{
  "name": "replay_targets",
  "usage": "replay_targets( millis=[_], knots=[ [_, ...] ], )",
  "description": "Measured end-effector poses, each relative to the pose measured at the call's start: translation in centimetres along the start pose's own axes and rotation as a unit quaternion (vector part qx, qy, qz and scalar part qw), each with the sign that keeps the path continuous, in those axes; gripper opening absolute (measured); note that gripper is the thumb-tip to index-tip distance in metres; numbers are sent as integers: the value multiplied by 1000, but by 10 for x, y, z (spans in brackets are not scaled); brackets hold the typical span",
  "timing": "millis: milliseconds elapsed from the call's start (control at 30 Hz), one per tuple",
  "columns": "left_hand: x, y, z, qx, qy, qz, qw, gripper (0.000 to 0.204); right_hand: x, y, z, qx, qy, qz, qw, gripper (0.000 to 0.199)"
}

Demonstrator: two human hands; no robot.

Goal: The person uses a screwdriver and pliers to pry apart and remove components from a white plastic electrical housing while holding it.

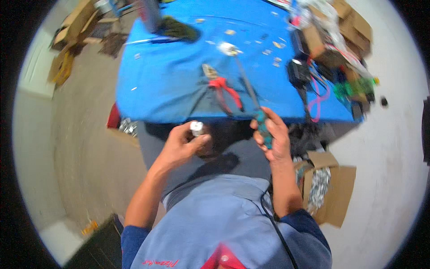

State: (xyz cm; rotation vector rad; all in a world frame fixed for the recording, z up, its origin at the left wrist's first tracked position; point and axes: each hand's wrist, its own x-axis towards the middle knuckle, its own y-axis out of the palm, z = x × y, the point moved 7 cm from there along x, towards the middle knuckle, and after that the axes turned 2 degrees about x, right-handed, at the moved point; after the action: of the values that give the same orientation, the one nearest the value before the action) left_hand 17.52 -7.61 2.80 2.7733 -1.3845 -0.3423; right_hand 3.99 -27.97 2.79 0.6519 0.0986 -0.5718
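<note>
L hand (181,145) raised in front of the torso, below the near edge of the tabletop (152,85); fingers curled, grip closed round a small white cylindrical part (196,128) whose end pokes up above thumb & index. Can't tell what the part is, too blurred. R hand (273,136) beside it, a little apart, grip wrapped tight on the teal handle of a screwdriver (262,127); thin dark shaft runs up & left from the fist over the blue cloth, tip near a small white piece (227,48) lying further back on the tabletop.

Tabletop covered w/ blue cloth. Red-handled pliers (228,92) lie near the front edge, just L of the screwdriver shaft, w/ a small metal bit just above them. Small light scraps scattered across the far half. Black box w/ wires (298,71) at R side, pink cable (319,101) looping off the R front corner. Cardboard boxes (345,31) w/ tangled wiring at far R; green parts (356,87) below them.

Floor: open cardboard box (333,188) w/ shiny metal parts inside, just R of the R forearm. More flattened cardboard (74,36) far L. Person wears grey-blue top, thin black cord running down it.
</note>
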Motion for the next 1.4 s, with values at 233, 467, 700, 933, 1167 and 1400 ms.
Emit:
replay_targets(
  millis=[233,467,700,933,1167,1400],
  knots=[
    [18,33,-1,27,10,-39,999,19,4,-11,-22,-24,-11,7,1000,40],
    [66,139,-53,-2,26,49,998,27,-28,-12,-28,-35,-87,35,995,26],
    [14,429,-166,190,231,389,871,64,-17,-4,-33,2,-186,127,974,36],
    [76,281,-73,191,-7,266,945,41,-51,-35,27,4,-226,-24,974,20],
    [52,103,-54,-174,-91,-8,981,32,-49,-47,2,-45,-68,33,996,38],
    [4,-43,1,-255,-124,-153,947,41,-23,-5,-26,-39,-44,112,992,36]
  ],
)
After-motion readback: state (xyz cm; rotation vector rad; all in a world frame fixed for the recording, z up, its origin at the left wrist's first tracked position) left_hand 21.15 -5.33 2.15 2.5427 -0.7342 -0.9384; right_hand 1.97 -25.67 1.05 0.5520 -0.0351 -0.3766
